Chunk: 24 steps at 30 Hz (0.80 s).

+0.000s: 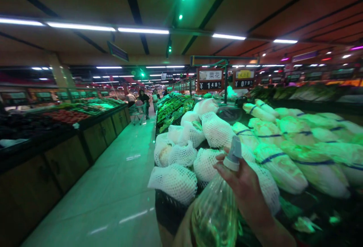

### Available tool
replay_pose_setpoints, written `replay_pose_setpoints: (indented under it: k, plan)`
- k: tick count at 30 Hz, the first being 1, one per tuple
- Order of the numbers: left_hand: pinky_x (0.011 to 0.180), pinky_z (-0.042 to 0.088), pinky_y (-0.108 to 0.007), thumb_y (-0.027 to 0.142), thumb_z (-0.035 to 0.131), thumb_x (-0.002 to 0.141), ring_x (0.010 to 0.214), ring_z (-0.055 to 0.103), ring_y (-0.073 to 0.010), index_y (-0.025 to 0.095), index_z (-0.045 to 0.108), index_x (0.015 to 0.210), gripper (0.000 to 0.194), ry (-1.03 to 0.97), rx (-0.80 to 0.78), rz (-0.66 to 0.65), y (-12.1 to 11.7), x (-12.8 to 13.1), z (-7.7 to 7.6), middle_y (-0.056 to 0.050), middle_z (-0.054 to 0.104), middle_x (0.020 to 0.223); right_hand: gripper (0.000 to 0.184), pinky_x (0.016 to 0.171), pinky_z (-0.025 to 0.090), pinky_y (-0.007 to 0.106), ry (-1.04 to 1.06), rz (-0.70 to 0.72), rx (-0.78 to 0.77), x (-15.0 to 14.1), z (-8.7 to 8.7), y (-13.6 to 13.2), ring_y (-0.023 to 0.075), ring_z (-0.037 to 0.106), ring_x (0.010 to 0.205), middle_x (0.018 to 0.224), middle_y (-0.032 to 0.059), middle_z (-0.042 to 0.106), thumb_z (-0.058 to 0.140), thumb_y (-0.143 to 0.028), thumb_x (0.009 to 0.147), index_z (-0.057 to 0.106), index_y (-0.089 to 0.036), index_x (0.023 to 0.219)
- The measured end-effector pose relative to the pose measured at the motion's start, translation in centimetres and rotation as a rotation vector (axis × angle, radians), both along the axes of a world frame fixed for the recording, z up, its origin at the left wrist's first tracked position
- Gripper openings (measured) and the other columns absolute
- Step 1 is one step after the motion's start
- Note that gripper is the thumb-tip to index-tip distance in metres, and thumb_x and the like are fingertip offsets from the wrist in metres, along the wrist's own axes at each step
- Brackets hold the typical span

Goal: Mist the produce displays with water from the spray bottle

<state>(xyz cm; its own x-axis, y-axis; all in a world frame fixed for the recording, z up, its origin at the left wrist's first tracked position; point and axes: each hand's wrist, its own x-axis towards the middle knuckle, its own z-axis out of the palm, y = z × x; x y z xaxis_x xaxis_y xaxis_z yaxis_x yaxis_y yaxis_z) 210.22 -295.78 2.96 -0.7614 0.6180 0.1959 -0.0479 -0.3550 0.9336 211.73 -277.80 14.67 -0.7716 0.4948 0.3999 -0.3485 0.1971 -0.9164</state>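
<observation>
My right hand (242,179) reaches in from the lower right, its fingers wrapped round the neck of a clear spray bottle (214,211). The grey nozzle top with its pale collar sticks up above my fingers. Left of the bottle, a blurred skin-coloured shape (183,226), perhaps my left hand or forearm, shows at the bottom edge; no fingers can be made out there. Just beyond the bottle lie several cauliflowers (176,182) in white foam netting, heaped on the display. To the right of my hand lie napa cabbages (280,165) bound with blue bands.
A tiled aisle (113,190) runs along the left, with a long produce stand (73,152) beyond it. Farther off stand a shopping cart (138,111) and a person in dark clothes (144,99). Price signs (210,80) rise behind the cauliflowers, near leafy greens (172,109).
</observation>
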Motion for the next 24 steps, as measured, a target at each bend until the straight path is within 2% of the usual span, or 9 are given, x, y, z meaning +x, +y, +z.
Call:
replay_pose_setpoints:
  k: [2,4,6,9,12,14,17,21,24]
  plan:
    - [0.118,0.035,-0.059,0.047,0.082,0.072,0.138,0.050,-0.0360,0.021,0.055,0.140,0.077,0.007,-0.026,-0.030,-0.1,-1.6,-0.7,-0.016,0.056,0.148,0.042,0.078,0.056,0.040,0.004,-0.046,0.036,-0.6,0.0,0.0,0.0301,0.071,0.091,0.101,0.0110,0.076,0.073,-0.048,0.071,0.065,-0.019,0.100]
    - [0.122,0.031,-0.054,0.049,0.094,0.051,0.143,0.045,-0.0406,0.022,0.057,0.140,0.101,0.004,-0.043,-0.059,-0.2,-3.1,-0.8,-0.015,0.058,0.148,0.041,0.079,0.056,0.041,0.000,-0.083,0.057,-1.4,0.1,-0.2,0.0304,0.071,0.090,0.101,0.0113,0.076,0.072,-0.048,0.072,0.066,-0.018,0.099]
    - [0.118,0.036,-0.051,0.048,0.097,0.041,0.140,0.049,-0.0419,0.023,0.059,0.138,0.107,-0.017,-0.001,-0.103,0.0,-4.2,-0.3,-0.014,0.064,0.142,0.039,0.080,0.054,0.042,0.009,-0.085,0.069,-2.5,0.2,-0.5,0.0299,0.070,0.087,0.098,0.0106,0.075,0.073,-0.047,0.072,0.066,-0.018,0.097]
    - [0.105,0.048,-0.047,0.040,0.094,0.051,0.123,0.064,-0.0373,0.022,0.062,0.130,0.088,-0.058,0.136,-0.194,0.3,-4.9,1.3,-0.014,0.071,0.130,0.037,0.081,0.053,0.042,0.065,-0.033,0.084,-4.4,0.6,-0.9,0.0281,0.069,0.085,0.091,0.0076,0.073,0.072,-0.046,0.076,0.064,-0.017,0.098]
    - [0.104,0.047,-0.048,0.037,0.092,0.056,0.120,0.066,-0.0358,0.022,0.061,0.129,0.081,-0.107,0.245,-0.230,0.4,-5.2,2.1,-0.016,0.069,0.132,0.036,0.076,0.053,0.040,0.076,0.011,0.110,-6.3,1.1,-1.5,0.0265,0.069,0.079,0.083,0.0048,0.072,0.070,-0.046,0.077,0.063,-0.018,0.098]
    - [0.104,0.047,-0.049,0.037,0.091,0.056,0.119,0.066,-0.0361,0.020,0.059,0.132,0.084,-0.142,0.278,-0.190,0.3,-5.6,2.0,-0.016,0.070,0.130,0.032,0.073,0.053,0.039,0.073,0.035,0.129,-7.3,1.7,-2.0,0.0256,0.067,0.077,0.081,0.0047,0.072,0.071,-0.041,0.075,0.063,-0.017,0.094]
    - [0.106,0.046,-0.049,0.039,0.090,0.055,0.122,0.064,-0.0369,0.018,0.055,0.135,0.091,-0.164,0.279,-0.118,0.1,-6.3,1.2,-0.017,0.069,0.131,0.029,0.076,0.053,0.037,0.087,0.078,0.147,-8.5,2.8,-3.1,0.0254,0.068,0.084,0.088,0.0064,0.073,0.073,-0.035,0.071,0.063,-0.017,0.092]
    - [0.109,0.043,-0.047,0.042,0.090,0.055,0.127,0.060,-0.0374,0.020,0.055,0.136,0.091,-0.152,0.284,-0.064,-0.2,-7.0,0.5,-0.017,0.068,0.133,0.037,0.081,0.053,0.037,0.105,0.169,0.146,-9.6,3.8,-4.4,0.0250,0.068,0.091,0.099,0.0076,0.074,0.075,-0.039,0.072,0.065,-0.017,0.101]
    - [0.109,0.044,-0.046,0.043,0.091,0.053,0.127,0.061,-0.0364,0.022,0.053,0.137,0.095,-0.175,0.288,-0.014,-0.3,-7.0,0.3,-0.015,0.070,0.130,0.038,0.079,0.054,0.036,0.114,0.227,0.144,-10.3,4.1,-4.9,0.0240,0.068,0.088,0.094,0.0056,0.075,0.076,-0.040,0.071,0.065,-0.018,0.101]
